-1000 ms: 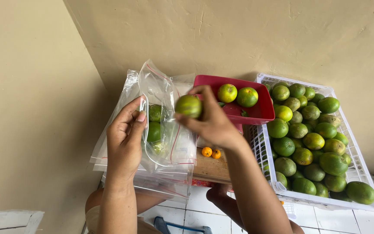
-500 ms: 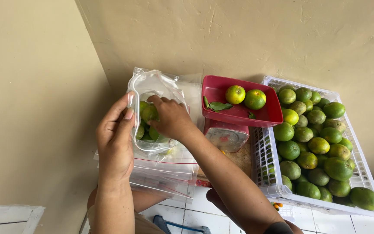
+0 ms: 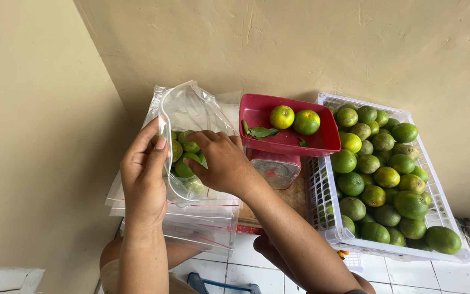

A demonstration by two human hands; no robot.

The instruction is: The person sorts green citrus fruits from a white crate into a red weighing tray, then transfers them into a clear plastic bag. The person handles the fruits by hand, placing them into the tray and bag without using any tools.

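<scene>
Clear plastic bag (image 3: 191, 117) held upright by left hand (image 3: 143, 173), fingers pinching its rim so the mouth stays wide. Right hand (image 3: 221, 160) reaches inside, fingers curled over green citrus fruits (image 3: 185, 158); grip unclear. Right of that hand: red scale tray (image 3: 262, 111), white crate (image 3: 325, 190).
</scene>
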